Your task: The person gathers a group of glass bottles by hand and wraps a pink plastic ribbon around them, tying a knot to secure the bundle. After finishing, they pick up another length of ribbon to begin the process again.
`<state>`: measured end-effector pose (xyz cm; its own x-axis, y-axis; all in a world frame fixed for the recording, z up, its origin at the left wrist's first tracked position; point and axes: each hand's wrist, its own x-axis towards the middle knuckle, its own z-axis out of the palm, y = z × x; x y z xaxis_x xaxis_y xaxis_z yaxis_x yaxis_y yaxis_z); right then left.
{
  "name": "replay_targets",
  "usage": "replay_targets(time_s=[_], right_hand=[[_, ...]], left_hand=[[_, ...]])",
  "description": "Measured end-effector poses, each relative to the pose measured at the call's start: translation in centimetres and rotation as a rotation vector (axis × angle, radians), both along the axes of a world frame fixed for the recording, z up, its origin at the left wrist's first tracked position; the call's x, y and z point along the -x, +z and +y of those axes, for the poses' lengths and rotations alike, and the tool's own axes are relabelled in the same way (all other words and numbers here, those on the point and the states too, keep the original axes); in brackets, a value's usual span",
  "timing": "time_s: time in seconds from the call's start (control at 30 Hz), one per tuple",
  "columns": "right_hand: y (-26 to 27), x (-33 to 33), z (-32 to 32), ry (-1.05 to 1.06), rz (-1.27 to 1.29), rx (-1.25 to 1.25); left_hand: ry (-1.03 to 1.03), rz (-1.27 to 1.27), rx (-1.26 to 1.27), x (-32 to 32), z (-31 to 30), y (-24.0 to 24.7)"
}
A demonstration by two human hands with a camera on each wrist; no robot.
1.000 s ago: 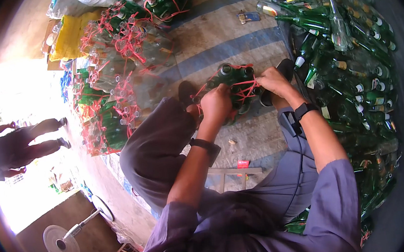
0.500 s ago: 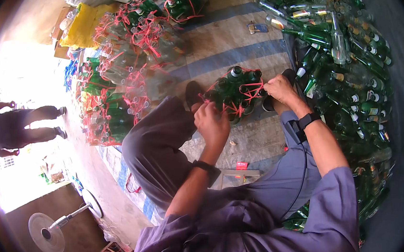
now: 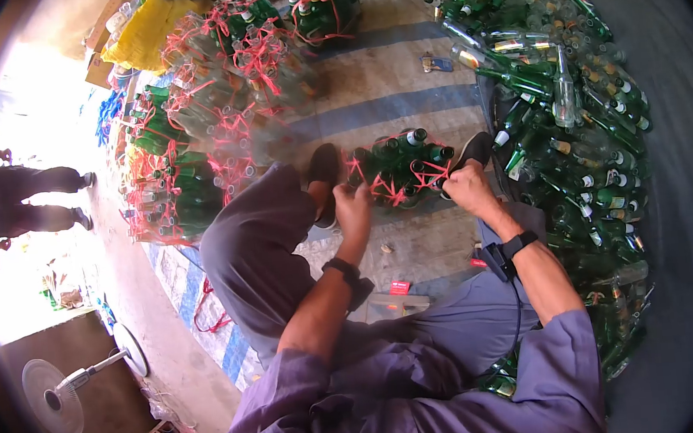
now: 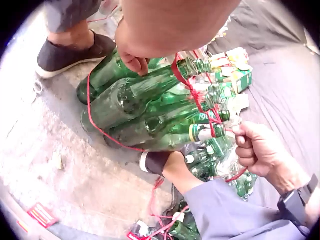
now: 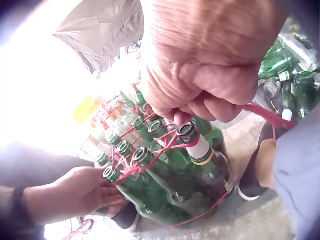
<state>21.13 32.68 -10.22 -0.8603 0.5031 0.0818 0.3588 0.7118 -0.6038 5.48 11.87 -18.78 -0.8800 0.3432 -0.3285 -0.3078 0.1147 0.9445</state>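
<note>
A bundle of upright green bottles (image 3: 395,163) bound with red string (image 3: 394,189) stands on the floor between the feet. My right hand (image 3: 472,189) is curled round a length of this string at the bundle's right side; in the right wrist view the string (image 5: 267,115) runs out of that fist (image 5: 200,65), above a dark bottle neck (image 5: 187,131). At the other side, my left hand (image 3: 354,214) rests against the bottles, fingers loosely bent, as the left wrist view shows for the hand (image 4: 175,25) and bottles (image 4: 125,102). Its fingertips are partly hidden.
Loose bottles (image 3: 595,137) are heaped at the right. Tied bundles (image 3: 184,194) stand at the left and back, near a yellow sack (image 3: 145,36). A striped sheet (image 3: 403,108) covers the floor. A fan (image 3: 53,399) and another person (image 3: 27,195) are at the left.
My left hand has come off the bundle's top to its near left side. The right hand has stayed at the right side with the string. The bottles appear slightly lower in the head view.
</note>
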Motion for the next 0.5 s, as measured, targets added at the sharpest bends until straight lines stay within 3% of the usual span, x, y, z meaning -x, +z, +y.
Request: replay_targets(time_s=[0.07, 0.27, 0.37, 0.47, 0.5], right_hand=[[1.5, -0.6, -2.1, -0.046, -0.091, 0.228], [0.1, -1.3, -9.4, 0.016, -0.113, 0.371], [1.0, -0.5, -11.9, -0.002, -0.159, 0.542], [1.3, -0.3, -12.7, -0.02, -0.162, 0.492], [1.3, -0.3, -12.7, -0.018, -0.158, 0.492]], left_hand=[[-0.045, 0.249, 0.18, 1.6, -0.3, -1.4], [-0.223, 0.135, -0.005, 7.5, 2.2, -2.5], [-0.371, -0.017, -0.064, 8.4, 3.8, 2.6], [-0.231, -0.011, -0.053, 6.6, 3.8, 5.5], [-0.139, 0.051, -0.032, 6.2, 3.7, 3.4]])
